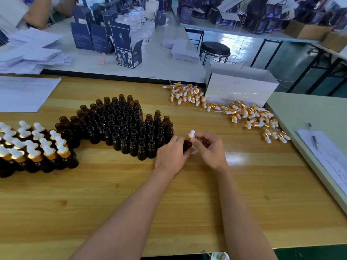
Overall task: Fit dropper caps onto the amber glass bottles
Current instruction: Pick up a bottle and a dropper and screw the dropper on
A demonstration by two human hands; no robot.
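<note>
On the wooden counter [169,203] a dense block of open amber bottles [122,126] stood upright near the middle. A group of capped bottles [33,147] stood at the left edge. A white box [240,85] sat at the far right corner, with a pile of loose dropper caps [244,113] strewn before it and along the right edge.

Just beside the near right end of the open block, we held one amber bottle [187,145] between our hands. The fingers of our left hand [171,156] curled round its body from the left. The fingers of our right hand [211,149] pinched the dropper cap [191,133] sitting on its neck, the white bulb showing above our fingertips.
</note>
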